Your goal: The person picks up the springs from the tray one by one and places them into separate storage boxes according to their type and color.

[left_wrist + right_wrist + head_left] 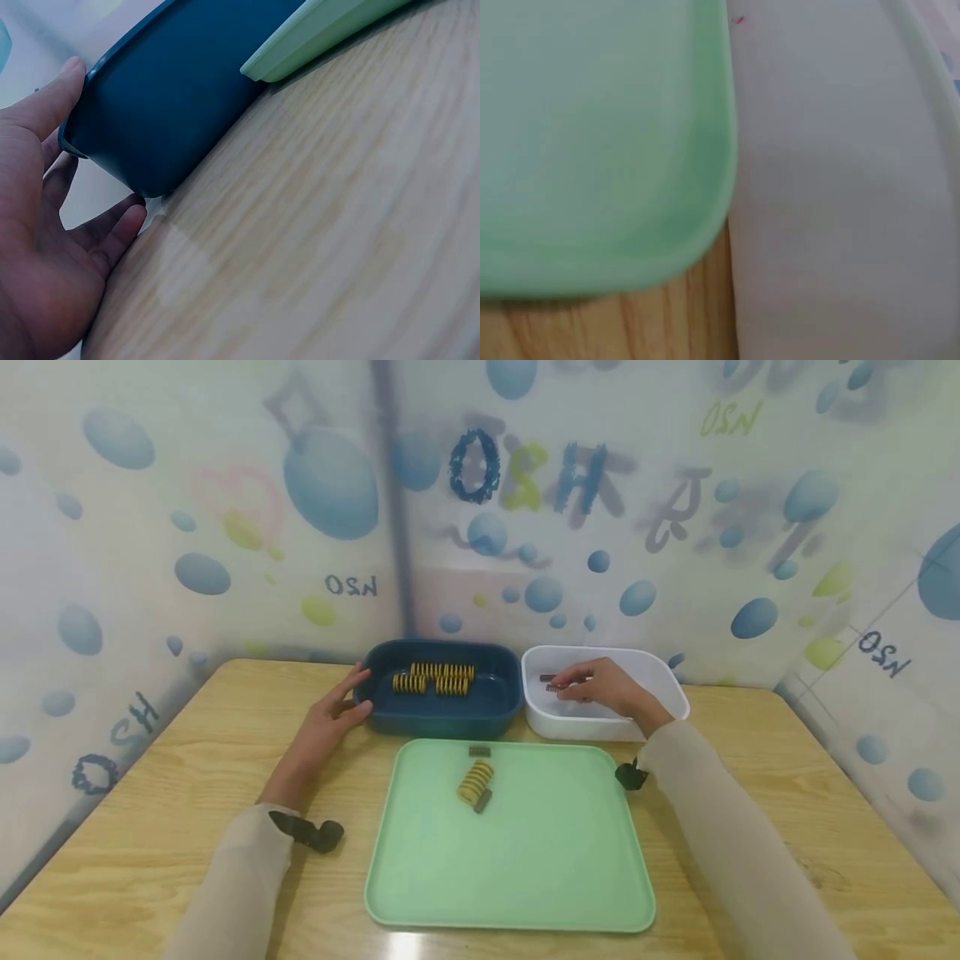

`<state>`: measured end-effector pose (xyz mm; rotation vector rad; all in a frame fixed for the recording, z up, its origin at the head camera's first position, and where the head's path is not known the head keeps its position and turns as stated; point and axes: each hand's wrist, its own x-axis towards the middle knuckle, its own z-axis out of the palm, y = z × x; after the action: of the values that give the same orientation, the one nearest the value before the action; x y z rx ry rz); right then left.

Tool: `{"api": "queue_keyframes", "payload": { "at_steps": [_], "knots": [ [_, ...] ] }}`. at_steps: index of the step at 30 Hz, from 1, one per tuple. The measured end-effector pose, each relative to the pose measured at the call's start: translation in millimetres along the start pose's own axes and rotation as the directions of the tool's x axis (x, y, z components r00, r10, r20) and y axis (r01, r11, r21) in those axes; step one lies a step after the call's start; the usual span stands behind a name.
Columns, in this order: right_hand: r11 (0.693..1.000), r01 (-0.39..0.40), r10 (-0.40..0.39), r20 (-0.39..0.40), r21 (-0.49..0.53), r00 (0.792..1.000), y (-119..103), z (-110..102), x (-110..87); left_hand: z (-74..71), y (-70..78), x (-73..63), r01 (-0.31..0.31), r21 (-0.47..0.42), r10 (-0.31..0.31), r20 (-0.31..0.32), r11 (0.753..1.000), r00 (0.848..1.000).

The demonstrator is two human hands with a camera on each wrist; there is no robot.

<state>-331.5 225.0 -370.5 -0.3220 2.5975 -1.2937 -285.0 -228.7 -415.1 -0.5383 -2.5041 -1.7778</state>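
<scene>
Sleeves (pixel 232 877), two, pale, at 7 and 5 o'clock. Tray (pixel 555 852), green, between them; at its 11 o'clock, one yellow spring (pixel 476 782) and two dark springs (pixel 480 751). Blue bin (pixel 442 725), just beyond, at the tray's 11: yellow springs, four. White bin (pixel 570 727), at the tray's 1: dark springs, small, toward its 9 o'clock. Left hand (pixel 333 714): at the blue bin's 9, fingers spread and lightly bent, touching its end. Right hand (pixel 600 683): over the white bin, thumb and fingertips drawn near each other about the dark springs; whether they hold one, I cannot tell. For a clean pick, I would pinch one across its middle, leave its neighbour alone and lift straight up past the rim. Only the left wrist view shows me fingertips low on the blue bin's corner, near the table (pixel 337 210); the right wrist view shows tray edge and white bin wall, no fingers; contents I read from the head view alone.
</scene>
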Motion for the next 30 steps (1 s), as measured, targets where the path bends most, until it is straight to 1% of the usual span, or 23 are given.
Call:
{"api": "queue_keyframes", "payload": {
  "at_steps": [7,9,10,14,17,22,25,30],
  "knots": [
    [1.0,0.022,-0.021,0.037,-0.022,0.999,3.6,-0.4,5.7,1.1,1.0,0.4,-0.007,-0.005,0.007,-0.002,1.0,1.0],
    [0.998,0.026,-0.024,0.052,-0.051,0.998,4.8,0.9,8.6,1.1,1.3,0.5,-0.003,-0.002,0.003,-0.001,1.0,1.0],
    [0.998,0.019,-0.016,0.055,-0.066,0.998,5.3,1.6,10.0,0.9,1.2,0.6,0.0,-0.003,0.0,-0.001,1.0,1.0],
    [0.989,-0.051,0.056,0.037,-0.138,0.998,5.1,4.4,13.7,-0.3,-0.6,1.3,0.009,-0.012,-0.009,0.006,1.0,1.0],
    [0.984,-0.105,0.109,0.02,-0.144,0.994,5.6,5.6,14.3,-0.5,-1.6,2.1,0.002,-0.024,-0.002,0.009,1.0,1.0],
    [0.979,-0.117,0.122,0.026,-0.165,0.992,7.7,6.3,16.5,-0.2,-1.1,2.3,0.008,-0.024,-0.007,0.013,1.0,1.0],
    [0.975,-0.13,0.133,0.007,-0.18,0.991,7.5,6.4,16.9,0.4,-0.3,2.1,0.011,-0.023,-0.01,0.017,1.0,1.0],
    [0.977,-0.111,0.114,0.004,-0.185,0.993,6.1,6.8,18.8,0.2,6.0,0.0,0.018,-0.022,-0.018,0.017,1.0,1.0]
  ]
}}
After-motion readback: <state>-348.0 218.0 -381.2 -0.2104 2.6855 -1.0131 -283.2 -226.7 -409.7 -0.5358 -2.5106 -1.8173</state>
